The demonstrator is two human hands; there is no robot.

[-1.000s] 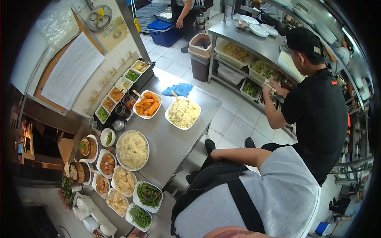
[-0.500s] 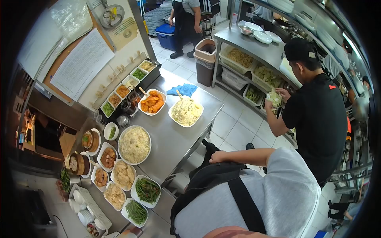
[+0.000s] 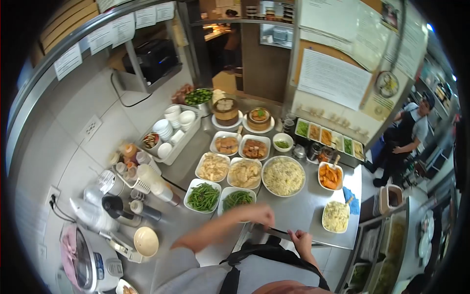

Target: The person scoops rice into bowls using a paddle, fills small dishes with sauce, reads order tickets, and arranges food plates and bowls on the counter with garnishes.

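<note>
My left hand [image 3: 259, 214] hangs over the counter's front edge, beside a dish of green beans [image 3: 237, 197]; its fingers are curled, and what they hold, if anything, is too blurred to make out. My right hand [image 3: 300, 238] is closed near my apron at the counter edge, its contents hidden. Ahead of the hands are a large bowl of rice [image 3: 283, 176], a second dish of green beans [image 3: 203, 197] and two dishes of pale food [image 3: 245, 173]. To the right sit orange pieces [image 3: 330, 176] and a creamy salad [image 3: 336, 216].
Sauce bottles [image 3: 151, 177], a pale bowl [image 3: 146, 241] and a rice cooker [image 3: 93, 259] stand on the left. A rack of white cups [image 3: 186, 138] is at the back left. A person [image 3: 406, 130] stands beyond the counter, near a bin [image 3: 391, 197].
The view has swung left toward the dishes and wall. Both of my hands are now in view near the counter edge. The person in the black cap has left the view.
</note>
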